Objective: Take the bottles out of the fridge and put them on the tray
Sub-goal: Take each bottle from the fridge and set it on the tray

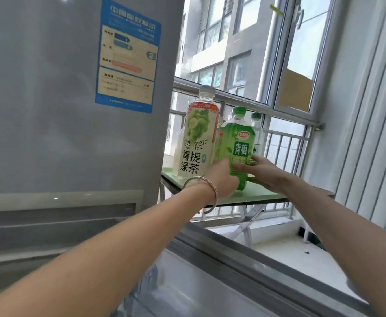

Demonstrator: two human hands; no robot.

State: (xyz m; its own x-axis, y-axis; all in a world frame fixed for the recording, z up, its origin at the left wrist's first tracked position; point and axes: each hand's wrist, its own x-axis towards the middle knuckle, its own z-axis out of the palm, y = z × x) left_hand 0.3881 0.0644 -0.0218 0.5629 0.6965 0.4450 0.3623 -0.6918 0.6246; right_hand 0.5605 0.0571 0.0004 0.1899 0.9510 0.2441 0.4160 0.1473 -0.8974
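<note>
Green plastic, full and likely heavy: the green bottle (pixel 239 154) stands at centre frame on the tray (pixel 263 194), beside the pale tea bottle (pixel 196 143). Your left hand (pixel 221 177) and right hand (pixel 259 170) clasp its lower body; a smooth, maybe damp label could slip. Its base, a rear bottle (pixel 256 128) and the tray's left end by the fridge (pixel 61 99) are hidden.

A flat pale-green tray (pixel 259 194) juts out just right of the grey fridge (pixel 61 110). On it stand a tall white-labelled green-tea bottle (pixel 196 138), a green plastic bottle (pixel 240 145) and a clear green-capped bottle (pixel 256 129) behind.
</note>
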